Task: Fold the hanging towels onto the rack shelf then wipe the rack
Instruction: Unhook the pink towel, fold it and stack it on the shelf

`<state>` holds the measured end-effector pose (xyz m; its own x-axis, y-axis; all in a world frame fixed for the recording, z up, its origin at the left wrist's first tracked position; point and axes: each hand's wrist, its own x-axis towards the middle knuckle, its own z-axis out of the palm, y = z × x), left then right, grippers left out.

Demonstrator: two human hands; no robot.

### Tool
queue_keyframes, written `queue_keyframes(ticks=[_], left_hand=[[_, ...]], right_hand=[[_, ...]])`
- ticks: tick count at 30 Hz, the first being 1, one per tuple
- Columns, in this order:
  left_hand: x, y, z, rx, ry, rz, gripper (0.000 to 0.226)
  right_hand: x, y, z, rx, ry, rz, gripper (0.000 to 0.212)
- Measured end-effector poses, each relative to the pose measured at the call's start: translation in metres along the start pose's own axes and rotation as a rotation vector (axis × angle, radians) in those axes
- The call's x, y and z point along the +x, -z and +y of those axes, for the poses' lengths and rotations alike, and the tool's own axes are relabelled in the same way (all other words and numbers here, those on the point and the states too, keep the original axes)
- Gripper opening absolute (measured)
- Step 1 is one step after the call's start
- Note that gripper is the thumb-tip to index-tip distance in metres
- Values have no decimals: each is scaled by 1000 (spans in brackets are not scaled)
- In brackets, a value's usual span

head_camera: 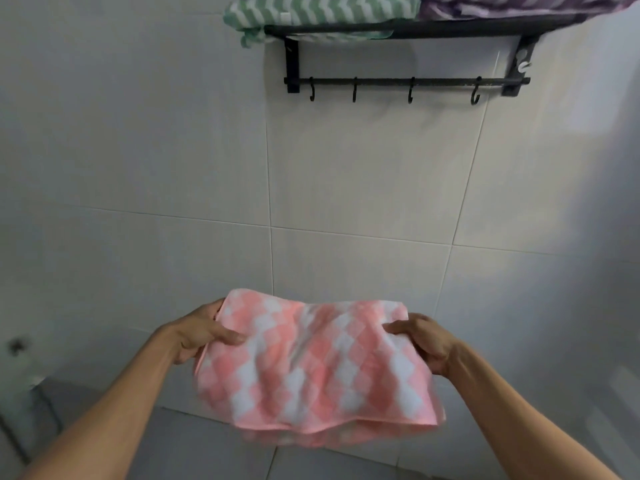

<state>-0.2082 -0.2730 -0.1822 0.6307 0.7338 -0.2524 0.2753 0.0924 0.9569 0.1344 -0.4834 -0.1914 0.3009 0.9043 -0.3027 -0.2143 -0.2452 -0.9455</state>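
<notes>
A pink and white checked towel hangs folded between my two hands, low in the view and well below the rack. My left hand pinches its left edge and my right hand grips its right edge. High on the wall is the black rack. On its shelf lie a folded green zigzag towel at the left and a folded purple zigzag towel at the right. The hook bar under the shelf carries several bare hooks.
Pale wall tiles fill the space between my hands and the rack. A grey tiled floor shows at the bottom. A dark fitting sits on the wall at the far left.
</notes>
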Motion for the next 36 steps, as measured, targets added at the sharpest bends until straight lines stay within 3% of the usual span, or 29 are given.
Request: queue_keyframes(ticks=[3, 7, 10, 14, 17, 21, 30, 36], left_hand=[[1, 7, 43, 11, -207, 206, 68], [-15, 25, 131, -84, -663, 476, 40], [-22, 18, 151, -75, -744, 579, 34], [-25, 4, 154, -260, -629, 585, 20], [-21, 4, 150, -398, -493, 501, 49], [-14, 5, 134, -207, -332, 431, 26], [-3, -3, 101, -206, -39, 413, 27], [6, -17, 64, -228, 63, 364, 24]], right_hand=[[-10, -5, -57, -141, 245, 136, 23], [-45, -5, -147, -117, 794, 271, 25], [-58, -8, -160, -198, 917, 374, 22], [-52, 0, -145, -138, 789, 324, 19], [-52, 6, -143, -92, 783, 260, 30], [-53, 5, -131, -207, 676, 277, 28], [-50, 16, -108, -321, 566, 267, 29], [-40, 7, -72, -156, 195, 106, 25]])
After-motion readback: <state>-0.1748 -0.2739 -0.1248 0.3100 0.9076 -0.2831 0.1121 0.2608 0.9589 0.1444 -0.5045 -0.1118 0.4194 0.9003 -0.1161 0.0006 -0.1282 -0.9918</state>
